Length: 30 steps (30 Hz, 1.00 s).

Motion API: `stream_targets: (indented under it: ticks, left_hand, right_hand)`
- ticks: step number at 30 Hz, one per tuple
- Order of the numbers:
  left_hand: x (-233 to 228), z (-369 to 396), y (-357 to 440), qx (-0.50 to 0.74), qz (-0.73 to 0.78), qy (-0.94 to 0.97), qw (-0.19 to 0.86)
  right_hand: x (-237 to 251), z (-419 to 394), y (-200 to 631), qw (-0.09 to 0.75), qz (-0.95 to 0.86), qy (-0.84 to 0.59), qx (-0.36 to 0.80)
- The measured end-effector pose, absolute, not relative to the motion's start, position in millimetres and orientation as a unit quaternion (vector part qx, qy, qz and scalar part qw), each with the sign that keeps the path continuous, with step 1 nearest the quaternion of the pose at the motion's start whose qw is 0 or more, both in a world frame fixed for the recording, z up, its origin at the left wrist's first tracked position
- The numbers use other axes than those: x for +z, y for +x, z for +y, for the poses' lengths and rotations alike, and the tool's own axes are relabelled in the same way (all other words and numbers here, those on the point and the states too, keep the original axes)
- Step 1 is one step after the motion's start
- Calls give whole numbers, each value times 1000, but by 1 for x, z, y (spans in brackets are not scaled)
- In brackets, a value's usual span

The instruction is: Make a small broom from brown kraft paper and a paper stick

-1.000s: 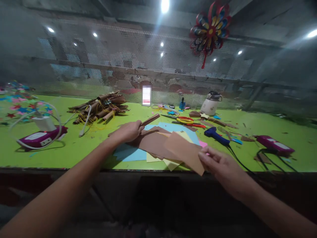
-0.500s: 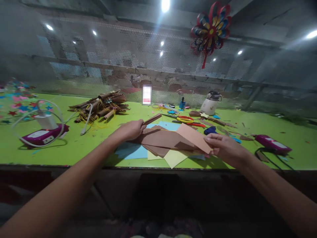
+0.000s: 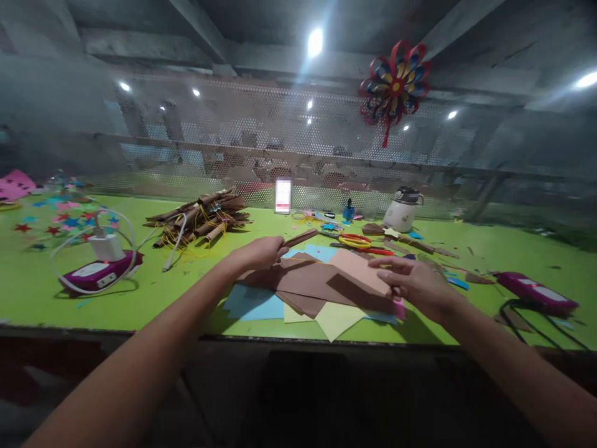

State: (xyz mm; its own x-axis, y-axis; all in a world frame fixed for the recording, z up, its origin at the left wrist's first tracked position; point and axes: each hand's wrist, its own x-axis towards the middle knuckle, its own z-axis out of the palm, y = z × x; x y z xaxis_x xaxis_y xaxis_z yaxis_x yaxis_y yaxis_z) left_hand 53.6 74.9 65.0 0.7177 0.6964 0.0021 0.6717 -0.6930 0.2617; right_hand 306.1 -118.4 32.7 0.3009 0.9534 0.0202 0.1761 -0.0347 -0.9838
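The fingers of the left hand (image 3: 261,252) are clamped on a brown roll (image 3: 302,238), which sticks out to the right above the papers. The fingers of the right hand (image 3: 420,285) touch the right edge of a pale brown sheet (image 3: 358,269), the index finger and thumb somewhat apart; whether they pinch it, I cannot tell. That sheet lies over the right part of the darker brown sheets (image 3: 303,280), with a shadow along its lower edge.

Under these, blue paper (image 3: 255,305) shows at the left, yellow paper (image 3: 340,316) at the front and a bit of pink paper (image 3: 400,309) near the right hand, all on a green worktop (image 3: 181,311).

Just behind the papers lie yellow-and-red scissors (image 3: 357,241), and beyond them stand a small blue bottle (image 3: 348,210) and a white flask (image 3: 401,213) with a dark lid. Left of the papers is a heap of brown rolls (image 3: 205,216) tangled with yellow thread (image 3: 228,235).

Further out, a purple power strip (image 3: 96,277) bears a white charger (image 3: 107,247), near scattered stars (image 3: 69,222); another purple strip (image 3: 536,292) lies far right with black cables (image 3: 513,314). Behind rises a mesh screen (image 3: 209,162), a flower ornament (image 3: 396,87) hanging high at the right.
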Motion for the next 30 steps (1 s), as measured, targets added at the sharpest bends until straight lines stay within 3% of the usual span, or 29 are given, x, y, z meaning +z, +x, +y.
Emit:
stream_targets:
  ticks: [5, 8, 13, 15, 18, 21, 23, 26, 30]
  left_hand:
    - [66, 80, 62, 68, 333, 922, 187]
    - [81, 72, 63, 110, 290, 921, 238]
    - [119, 51, 63, 308, 143, 859, 383]
    - [122, 51, 67, 262, 140, 872, 389]
    - [109, 64, 79, 99, 228, 919, 305]
    - [97, 78, 89, 32, 292, 924, 243]
    - [103, 80, 95, 35, 303, 925, 226]
    - [136, 68, 105, 95, 289, 926, 222]
    - [199, 40, 124, 333, 186, 896, 228]
  right_hand:
    - [33, -109, 287, 434, -547, -611, 373]
    - [43, -117, 280, 368, -668, -615, 201]
    - [47, -128, 276, 219, -794, -562, -80]
    - [42, -127, 270, 175, -821, -526, -136]
    - [34, -122, 257, 121, -857, -472, -170]
    - [25, -115, 245, 69, -883, -426, -184]
    - [19, -112, 241, 72, -883, -429, -178]
    - [9, -106, 243, 158, -853, -479, -135]
    - [0, -101, 250, 268, -816, -505, -78]
